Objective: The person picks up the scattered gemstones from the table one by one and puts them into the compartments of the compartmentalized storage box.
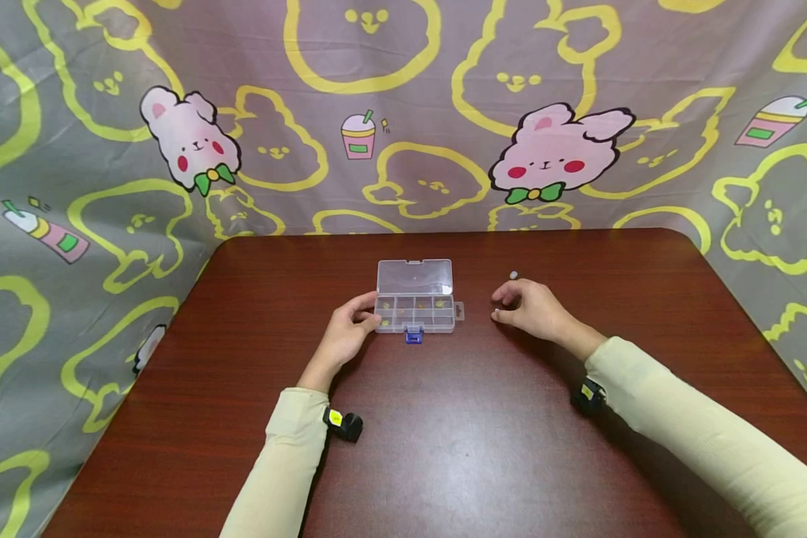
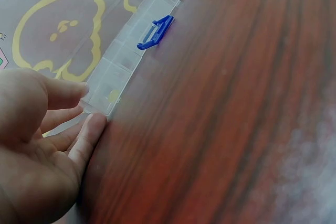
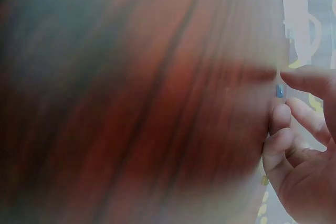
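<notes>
A clear plastic compartment box [image 1: 413,329] lies on the table with its lid [image 1: 414,277] raised at the back and a blue latch [image 1: 413,335] at the front. Small yellow and orange pieces sit in some compartments. My left hand [image 1: 351,326] grips the box's left end, thumb in front. To the right of the box, my right hand [image 1: 533,308] is low over the table. A small bluish bead [image 3: 279,91] shows between its thumb and index finger, which stand apart. Another small pale bead [image 1: 513,275] lies just beyond the fingers.
The box rests on a dark red-brown wooden table [image 1: 444,441]. A cartoon-printed curtain [image 1: 430,119] hangs behind the table and along both sides. On the box's right end is a clear hanging tab [image 1: 459,311].
</notes>
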A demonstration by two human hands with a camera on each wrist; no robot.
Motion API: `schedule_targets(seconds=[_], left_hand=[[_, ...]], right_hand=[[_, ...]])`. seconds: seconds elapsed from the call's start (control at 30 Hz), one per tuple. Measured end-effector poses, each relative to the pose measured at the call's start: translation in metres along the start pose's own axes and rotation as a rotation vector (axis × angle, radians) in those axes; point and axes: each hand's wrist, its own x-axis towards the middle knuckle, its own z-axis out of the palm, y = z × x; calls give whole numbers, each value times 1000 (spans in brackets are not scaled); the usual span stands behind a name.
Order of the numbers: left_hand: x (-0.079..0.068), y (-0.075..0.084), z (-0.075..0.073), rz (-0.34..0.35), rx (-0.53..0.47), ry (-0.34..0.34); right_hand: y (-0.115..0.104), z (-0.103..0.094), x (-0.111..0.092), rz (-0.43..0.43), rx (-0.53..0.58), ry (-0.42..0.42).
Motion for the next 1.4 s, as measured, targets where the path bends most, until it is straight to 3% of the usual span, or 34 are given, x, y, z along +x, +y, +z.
schedule_targets(seconds=[1.4], left_hand=[[-3,6,0,-10,24,0]], right_hand=[[2,2,-2,-12,6,-26]])
